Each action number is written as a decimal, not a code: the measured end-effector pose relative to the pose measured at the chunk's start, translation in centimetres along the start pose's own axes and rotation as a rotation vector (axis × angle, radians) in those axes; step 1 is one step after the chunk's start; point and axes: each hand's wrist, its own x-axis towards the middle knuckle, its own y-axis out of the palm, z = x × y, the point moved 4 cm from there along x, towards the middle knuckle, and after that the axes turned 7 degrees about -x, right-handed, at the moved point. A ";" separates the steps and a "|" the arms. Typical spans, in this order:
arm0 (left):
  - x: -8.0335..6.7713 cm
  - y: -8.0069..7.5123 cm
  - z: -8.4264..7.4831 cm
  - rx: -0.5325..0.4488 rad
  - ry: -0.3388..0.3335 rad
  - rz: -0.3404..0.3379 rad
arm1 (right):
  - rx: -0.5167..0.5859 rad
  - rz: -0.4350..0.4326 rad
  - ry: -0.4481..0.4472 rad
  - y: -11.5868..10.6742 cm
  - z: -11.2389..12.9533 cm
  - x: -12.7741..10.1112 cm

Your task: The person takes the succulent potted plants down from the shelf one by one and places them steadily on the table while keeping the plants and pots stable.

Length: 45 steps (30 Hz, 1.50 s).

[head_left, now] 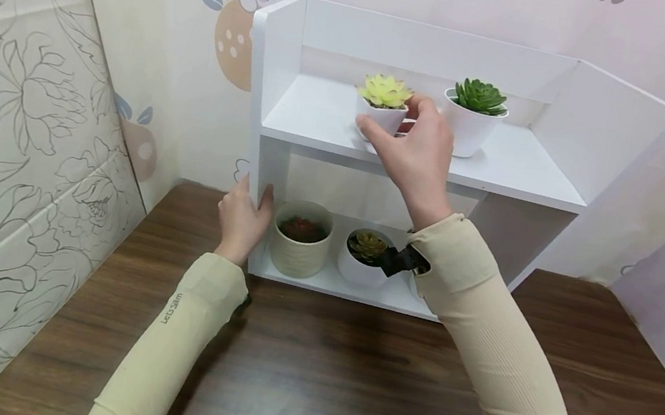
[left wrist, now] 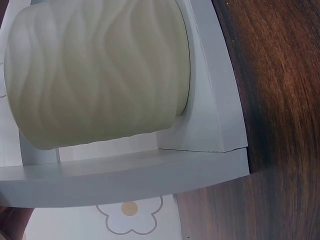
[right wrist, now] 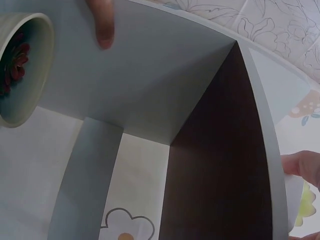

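On the white shelf unit's upper board (head_left: 328, 109), my right hand (head_left: 423, 149) holds a small white pot with a yellow-green succulent (head_left: 385, 92) between thumb and fingers. Just right of that hand stands a white pot with a dark green succulent (head_left: 476, 118). My left hand (head_left: 241, 218) grips the unit's left side panel (head_left: 264, 80), its thumb on the inner face. Close to that thumb, a cream wavy-textured pot with a reddish plant (head_left: 301, 242) sits on the lower board; it fills much of the left wrist view (left wrist: 95, 70).
A white pot with a brownish-green succulent (head_left: 364, 252) stands on the lower board, partly behind my right wrist's black camera (head_left: 405, 261). Another white pot there is mostly hidden by the sleeve. The unit stands on a dark wooden table (head_left: 305, 377) against a patterned wall (head_left: 166, 65).
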 end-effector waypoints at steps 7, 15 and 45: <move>0.0 0.0 0.1 -0.003 -0.006 0.002 | -0.004 -0.004 0.008 0.0 -0.1 0.1; 0.0 -0.1 -0.1 -0.011 -0.015 0.012 | 0.000 -0.033 -0.015 0.0 -0.1 0.2; 0.1 -0.1 -0.3 -0.029 -0.020 0.018 | 0.192 -0.041 -0.108 -2.9 -0.1 -4.0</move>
